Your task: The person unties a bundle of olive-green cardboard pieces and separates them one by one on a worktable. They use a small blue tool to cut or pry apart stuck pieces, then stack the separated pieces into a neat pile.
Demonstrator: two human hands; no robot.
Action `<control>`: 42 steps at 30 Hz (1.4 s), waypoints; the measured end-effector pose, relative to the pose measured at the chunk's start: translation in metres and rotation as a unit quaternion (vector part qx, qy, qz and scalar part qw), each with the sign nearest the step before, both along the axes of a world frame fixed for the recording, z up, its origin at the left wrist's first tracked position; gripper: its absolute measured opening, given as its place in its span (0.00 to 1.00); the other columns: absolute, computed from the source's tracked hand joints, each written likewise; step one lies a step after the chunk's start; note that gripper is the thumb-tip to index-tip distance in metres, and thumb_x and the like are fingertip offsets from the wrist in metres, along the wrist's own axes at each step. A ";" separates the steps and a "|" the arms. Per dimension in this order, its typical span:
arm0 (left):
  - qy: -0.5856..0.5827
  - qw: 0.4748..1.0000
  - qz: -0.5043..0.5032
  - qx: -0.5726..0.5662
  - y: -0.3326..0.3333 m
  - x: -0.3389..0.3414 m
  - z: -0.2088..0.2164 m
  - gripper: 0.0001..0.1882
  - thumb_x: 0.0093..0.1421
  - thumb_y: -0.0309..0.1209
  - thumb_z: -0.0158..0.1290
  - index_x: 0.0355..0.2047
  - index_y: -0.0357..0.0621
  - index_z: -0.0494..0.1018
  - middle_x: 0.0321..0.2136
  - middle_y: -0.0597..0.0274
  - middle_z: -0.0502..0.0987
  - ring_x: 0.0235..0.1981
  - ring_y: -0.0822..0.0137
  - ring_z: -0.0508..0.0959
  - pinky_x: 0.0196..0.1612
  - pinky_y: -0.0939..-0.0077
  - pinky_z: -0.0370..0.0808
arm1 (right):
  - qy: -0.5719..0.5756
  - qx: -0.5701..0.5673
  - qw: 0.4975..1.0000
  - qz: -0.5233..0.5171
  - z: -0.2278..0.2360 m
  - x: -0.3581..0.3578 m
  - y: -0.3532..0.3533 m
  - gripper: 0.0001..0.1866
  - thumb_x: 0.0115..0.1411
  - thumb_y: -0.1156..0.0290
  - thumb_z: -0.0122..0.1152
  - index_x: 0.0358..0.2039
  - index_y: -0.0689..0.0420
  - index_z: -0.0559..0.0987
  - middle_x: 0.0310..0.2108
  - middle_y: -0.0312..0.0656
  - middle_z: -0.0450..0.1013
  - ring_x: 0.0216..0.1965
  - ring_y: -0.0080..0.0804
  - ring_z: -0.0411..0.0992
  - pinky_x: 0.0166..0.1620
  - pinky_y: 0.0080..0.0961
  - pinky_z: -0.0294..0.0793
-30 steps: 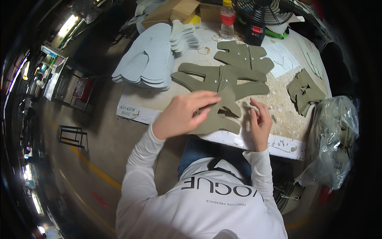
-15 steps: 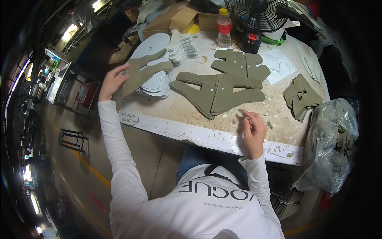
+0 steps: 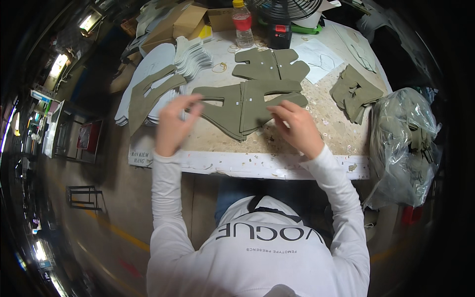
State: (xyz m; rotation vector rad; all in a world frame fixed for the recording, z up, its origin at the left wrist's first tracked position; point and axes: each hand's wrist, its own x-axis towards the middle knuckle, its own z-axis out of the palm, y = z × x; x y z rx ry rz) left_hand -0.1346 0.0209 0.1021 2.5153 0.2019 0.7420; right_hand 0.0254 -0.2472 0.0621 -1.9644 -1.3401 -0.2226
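My left hand (image 3: 174, 127), blurred by motion, is over the table's left part with thumb and fingers apart. It holds nothing and is nearest the left stack of olive cut pieces (image 3: 220, 106). My right hand (image 3: 299, 127) has bent fingers, slightly apart, at the lower edge of the right olive stack (image 3: 257, 113); nothing shows in it. These two stacks lie side by side, each with a slot and a small white sticker. A single olive piece (image 3: 143, 101) rests on a pile of pale grey shapes (image 3: 157, 55) at the left.
Behind are more olive pieces (image 3: 269, 64), a wavy white stack (image 3: 190, 57), a bottle (image 3: 242, 24), a black fan (image 3: 279, 29) and a cardboard box (image 3: 173, 27). At right, an olive pile (image 3: 355, 94) lies near a clear plastic bag (image 3: 403, 148). Scraps litter the table (image 3: 316, 143).
My left hand has let go of the olive piece on the grey pile and moved right toward the olive stacks. My right hand has come up to the right stack. The view has shifted.
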 end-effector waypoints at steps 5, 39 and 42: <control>0.101 0.975 -0.194 0.037 -0.025 0.028 -0.036 0.19 0.48 0.31 0.66 0.41 0.43 0.79 0.41 0.59 0.79 0.44 0.56 0.78 0.48 0.66 0.76 | -0.010 -0.051 0.991 0.121 -0.021 0.009 0.033 0.15 0.54 0.67 0.65 0.42 0.55 0.80 0.37 0.42 0.72 0.41 0.42 0.73 0.41 0.37 0.75; -0.127 0.991 -0.046 -0.020 -0.063 0.056 -0.029 0.06 0.62 0.23 0.53 0.39 0.41 0.77 0.35 0.56 0.82 0.35 0.59 0.83 0.40 0.70 0.78 | -0.067 0.079 0.932 -0.346 0.020 -0.007 -0.112 0.11 0.57 0.75 0.60 0.41 0.52 0.82 0.36 0.41 0.81 0.34 0.34 0.81 0.35 0.27 0.78; -0.087 0.989 -0.123 -0.008 -0.109 0.034 -0.052 0.08 0.57 0.21 0.56 0.38 0.41 0.77 0.39 0.58 0.82 0.39 0.57 0.82 0.42 0.68 0.78 | -0.006 0.027 0.964 -0.265 -0.019 -0.054 -0.100 0.12 0.54 0.77 0.62 0.41 0.55 0.82 0.39 0.42 0.79 0.40 0.38 0.80 0.40 0.30 0.79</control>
